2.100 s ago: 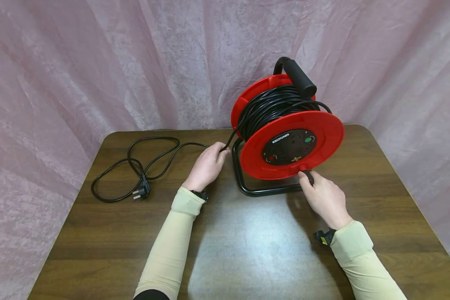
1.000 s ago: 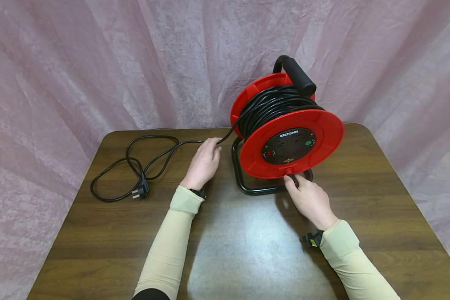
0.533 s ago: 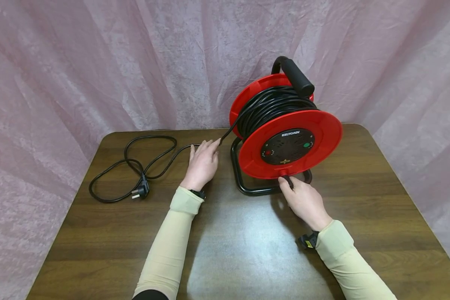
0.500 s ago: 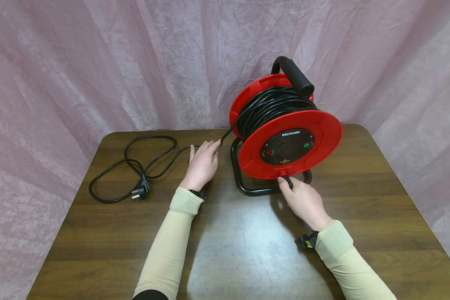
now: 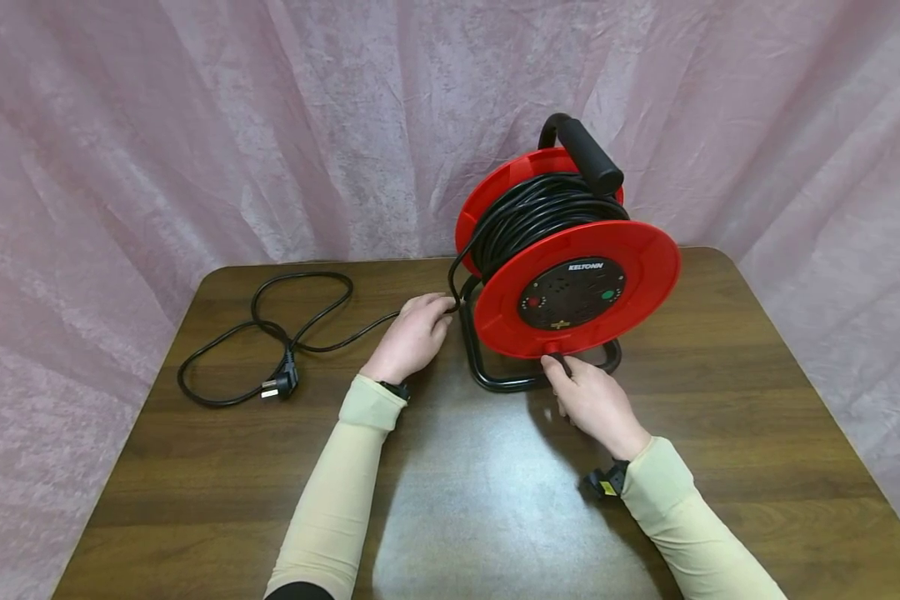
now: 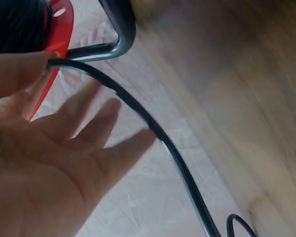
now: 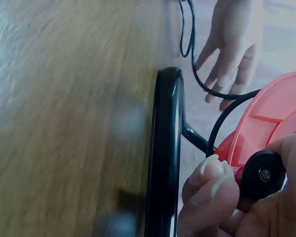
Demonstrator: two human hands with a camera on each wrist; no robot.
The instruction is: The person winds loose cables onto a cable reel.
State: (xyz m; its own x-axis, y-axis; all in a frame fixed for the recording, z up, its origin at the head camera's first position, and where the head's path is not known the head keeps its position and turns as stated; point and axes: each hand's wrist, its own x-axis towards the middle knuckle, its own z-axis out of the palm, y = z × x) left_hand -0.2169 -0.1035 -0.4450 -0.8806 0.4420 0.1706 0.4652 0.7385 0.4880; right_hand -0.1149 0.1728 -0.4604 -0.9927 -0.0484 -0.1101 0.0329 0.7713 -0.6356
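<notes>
A red cable reel (image 5: 651, 250) wound with black cable stands on its black tube frame (image 5: 510, 384), right of centre in the head view. My left hand (image 5: 411, 337) is just left of the frame, with the loose cable (image 5: 453, 275) pinched between thumb and index finger. In the left wrist view the other fingers spread along that cable (image 6: 180, 165). My right hand (image 5: 596, 404) grips the small black crank knob (image 7: 264, 175) at the lower edge of the front flange. From the left hand, cable runs to loose loops and a plug (image 5: 281, 383) on the left.
The wooden table (image 5: 217, 500) extends toward me and to both sides. A pink curtain (image 5: 270, 125) hangs behind its back edge. A black carrying handle (image 5: 589, 157) juts out above the reel.
My right hand has swung the crank knob leftward, turning the reel and its socket panel. My left hand's fingers spread, then came together farther right on the cable, which now sags beside the reel.
</notes>
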